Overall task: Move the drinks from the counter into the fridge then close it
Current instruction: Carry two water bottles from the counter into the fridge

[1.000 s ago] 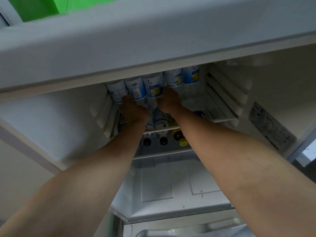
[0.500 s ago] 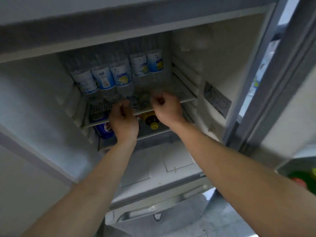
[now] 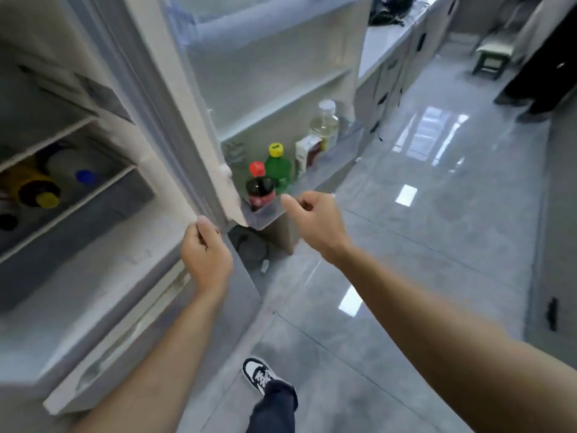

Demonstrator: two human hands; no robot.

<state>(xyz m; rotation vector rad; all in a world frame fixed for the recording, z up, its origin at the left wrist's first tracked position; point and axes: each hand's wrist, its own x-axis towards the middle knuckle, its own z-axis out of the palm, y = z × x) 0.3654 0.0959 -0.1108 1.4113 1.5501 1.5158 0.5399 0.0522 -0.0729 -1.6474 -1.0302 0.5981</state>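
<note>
The fridge (image 3: pixel 93 232) stands open on the left. Its door (image 3: pixel 274 98) swings out ahead of me. In the door's lowest shelf stand a dark bottle with a red cap (image 3: pixel 260 189), a green bottle with a yellow cap (image 3: pixel 278 170), a carton (image 3: pixel 307 153) and a clear bottle with a white cap (image 3: pixel 324 123). Inside, a dark bottle with a yellow cap (image 3: pixel 34 189) and a white bottle with a blue cap (image 3: pixel 78 170) lie on a shelf. My left hand (image 3: pixel 206 251) hangs loosely curled by the fridge's front edge, holding nothing. My right hand (image 3: pixel 315 220), also loosely curled, holds nothing just in front of the door shelf.
A counter (image 3: pixel 384 42) with grey cabinets runs along the back beyond the door. A person in dark clothes (image 3: pixel 537 57) stands at the far right beside a small stool (image 3: pixel 493 57). Glossy grey floor tiles stretch ahead, with my shoe (image 3: pixel 259 373) below.
Both hands have come out of the fridge, away from the row of bottles on the wire shelf. My view has swung right, from the fridge interior toward the open door and floor.
</note>
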